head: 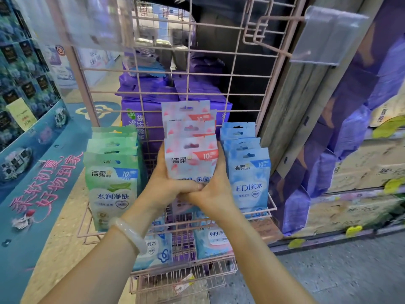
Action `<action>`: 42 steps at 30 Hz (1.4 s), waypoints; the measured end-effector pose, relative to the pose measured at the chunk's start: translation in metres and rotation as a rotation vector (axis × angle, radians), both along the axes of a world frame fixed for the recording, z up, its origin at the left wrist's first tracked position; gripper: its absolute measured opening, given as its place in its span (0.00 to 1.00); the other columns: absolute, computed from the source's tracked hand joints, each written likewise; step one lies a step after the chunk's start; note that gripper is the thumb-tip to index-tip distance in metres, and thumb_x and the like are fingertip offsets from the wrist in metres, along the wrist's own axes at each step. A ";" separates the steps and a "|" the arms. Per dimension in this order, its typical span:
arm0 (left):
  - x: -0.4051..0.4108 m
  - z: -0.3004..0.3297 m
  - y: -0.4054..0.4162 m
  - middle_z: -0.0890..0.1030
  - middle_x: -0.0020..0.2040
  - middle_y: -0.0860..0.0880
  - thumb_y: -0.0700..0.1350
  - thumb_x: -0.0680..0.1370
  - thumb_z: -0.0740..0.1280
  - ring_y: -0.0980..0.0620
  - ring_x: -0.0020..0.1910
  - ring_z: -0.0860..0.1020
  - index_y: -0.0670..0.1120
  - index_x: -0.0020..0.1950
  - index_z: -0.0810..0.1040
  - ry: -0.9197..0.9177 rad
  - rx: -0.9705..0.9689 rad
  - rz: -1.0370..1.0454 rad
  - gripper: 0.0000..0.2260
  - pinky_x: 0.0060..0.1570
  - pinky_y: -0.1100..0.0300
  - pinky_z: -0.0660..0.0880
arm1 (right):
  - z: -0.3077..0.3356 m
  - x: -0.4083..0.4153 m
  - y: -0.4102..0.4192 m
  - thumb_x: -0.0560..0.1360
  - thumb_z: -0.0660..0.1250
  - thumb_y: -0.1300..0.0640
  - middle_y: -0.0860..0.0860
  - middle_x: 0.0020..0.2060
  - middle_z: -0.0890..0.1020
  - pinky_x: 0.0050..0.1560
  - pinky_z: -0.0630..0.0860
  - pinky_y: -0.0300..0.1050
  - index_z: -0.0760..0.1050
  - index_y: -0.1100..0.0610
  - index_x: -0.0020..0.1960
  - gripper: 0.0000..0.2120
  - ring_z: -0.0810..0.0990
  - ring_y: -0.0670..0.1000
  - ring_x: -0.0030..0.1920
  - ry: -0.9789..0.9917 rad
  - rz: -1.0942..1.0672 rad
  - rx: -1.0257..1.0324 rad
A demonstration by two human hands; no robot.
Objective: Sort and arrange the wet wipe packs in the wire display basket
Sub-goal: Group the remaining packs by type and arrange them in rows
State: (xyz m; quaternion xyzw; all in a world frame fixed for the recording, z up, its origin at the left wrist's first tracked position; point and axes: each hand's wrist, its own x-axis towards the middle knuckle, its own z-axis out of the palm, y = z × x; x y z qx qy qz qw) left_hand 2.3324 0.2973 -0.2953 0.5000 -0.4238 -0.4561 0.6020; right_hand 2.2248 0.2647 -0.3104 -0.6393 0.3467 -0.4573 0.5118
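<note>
Both hands (pixel 173 183) seemingly around pink packs (pixel 190 159)

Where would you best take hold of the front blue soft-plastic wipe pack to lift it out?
Probably pinch the front blue soft-plastic wipe pack by its flat top flap near the hang hole, coming from above. It stands upright in the pink wire basket, its top edge free, while the right hand crowds its left side.

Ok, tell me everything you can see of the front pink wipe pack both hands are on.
The front pink wipe pack is a soft, glossy pouch, pink and white, with a hang hole at the top, a red "10" corner tag and printed Chinese characters. It stands upright at the front of the middle row, between the green and blue rows. The left hand and right hand grip its sides and lower edge, hiding its bottom.
</note>
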 end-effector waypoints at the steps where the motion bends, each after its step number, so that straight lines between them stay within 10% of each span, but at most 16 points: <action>1: 0.000 0.001 -0.002 0.81 0.49 0.44 0.31 0.54 0.71 0.59 0.40 0.82 0.37 0.66 0.67 -0.022 0.000 -0.001 0.40 0.38 0.66 0.78 | 0.000 0.001 -0.003 0.52 0.75 0.65 0.51 0.56 0.79 0.52 0.81 0.52 0.55 0.53 0.70 0.52 0.81 0.46 0.54 0.030 0.009 0.012; 34: 0.003 -0.009 0.001 0.81 0.41 0.46 0.35 0.54 0.66 0.51 0.38 0.79 0.40 0.61 0.73 0.079 0.124 0.164 0.33 0.31 0.66 0.77 | -0.009 0.011 -0.014 0.51 0.73 0.69 0.59 0.53 0.82 0.54 0.79 0.59 0.69 0.57 0.63 0.40 0.81 0.58 0.55 0.031 0.140 0.256; 39: -0.003 0.002 0.022 0.81 0.57 0.45 0.36 0.57 0.75 0.52 0.52 0.81 0.43 0.70 0.63 -0.084 0.133 0.207 0.43 0.51 0.56 0.79 | 0.003 -0.003 0.000 0.52 0.74 0.64 0.53 0.60 0.78 0.55 0.79 0.53 0.59 0.53 0.70 0.49 0.79 0.50 0.57 0.096 0.072 0.167; 42: -0.002 0.013 0.060 0.73 0.66 0.63 0.47 0.62 0.77 0.64 0.65 0.71 0.57 0.73 0.59 -0.253 0.000 0.207 0.44 0.63 0.65 0.70 | 0.012 -0.016 0.024 0.59 0.77 0.60 0.45 0.71 0.65 0.69 0.67 0.47 0.53 0.41 0.72 0.50 0.65 0.43 0.70 0.158 -0.064 -0.070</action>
